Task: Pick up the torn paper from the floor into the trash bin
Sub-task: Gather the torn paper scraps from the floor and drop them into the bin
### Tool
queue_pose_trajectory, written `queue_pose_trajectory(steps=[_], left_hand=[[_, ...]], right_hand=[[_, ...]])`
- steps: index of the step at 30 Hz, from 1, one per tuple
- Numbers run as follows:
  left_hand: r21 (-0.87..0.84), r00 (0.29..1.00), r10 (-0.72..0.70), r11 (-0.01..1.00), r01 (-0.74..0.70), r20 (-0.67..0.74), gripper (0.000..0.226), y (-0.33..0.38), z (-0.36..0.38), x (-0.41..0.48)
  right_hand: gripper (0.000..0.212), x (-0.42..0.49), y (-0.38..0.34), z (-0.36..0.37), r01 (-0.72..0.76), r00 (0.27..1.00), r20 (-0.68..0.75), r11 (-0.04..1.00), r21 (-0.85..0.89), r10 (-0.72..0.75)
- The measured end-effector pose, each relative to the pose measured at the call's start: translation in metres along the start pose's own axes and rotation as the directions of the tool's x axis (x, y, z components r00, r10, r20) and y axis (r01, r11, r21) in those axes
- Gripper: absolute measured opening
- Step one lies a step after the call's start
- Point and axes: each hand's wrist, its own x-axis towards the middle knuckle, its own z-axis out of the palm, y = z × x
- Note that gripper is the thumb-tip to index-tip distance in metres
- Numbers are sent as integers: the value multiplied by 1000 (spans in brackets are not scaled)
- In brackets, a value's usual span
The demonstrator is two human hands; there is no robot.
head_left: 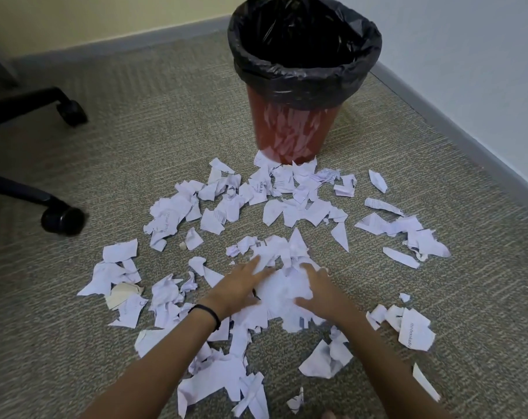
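This looks like an office or a similar workroom, seen from above, looking down at a corner of the floor. The floor is low-pile carpet [135, 146] in a grey-green woven pattern, of a hard-wearing commercial sort. A grey baseboard [456, 125] runs along the foot of two plain painted walls, one cream [105, 13] and one pale bluish white [468, 40]. Near the corner stands a small red trash bin [287, 131] lined with a black plastic bag [302, 77]. At the left edge, two black swivel-chair legs [14, 186] reach in, each ending in a caster [62, 220]. Torn paper [172, 219] scattered on the carpet carries printed text, like office documents.
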Motion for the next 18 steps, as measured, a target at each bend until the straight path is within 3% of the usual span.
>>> queue_pose_trajectory(steps=[3,7,10,13,18], left_hand=[[70,997,-35,997,40,-64,72,3,0,3],[109,998,-66,992,65,3,79,-2,6,2],[87,998,-63,994,65,-29,68,-3,12,-2],[68,988,-51,996,62,-149,60,-2,15,-6],[56,951,-40,997,60,-307,40,-14,13,-9]], right_hand=[[72,1,-15,4,139,986,-93,990,8,-138],[76,1,-26,10,153,988,28,954,-256,-151],[46,2,-29,22,146,987,-3,908,-394,-160],[26,9,-25,25,171,979,-54,930,-326,-199],[18,21,-20,1,32,986,-161,998,-62,-42]])
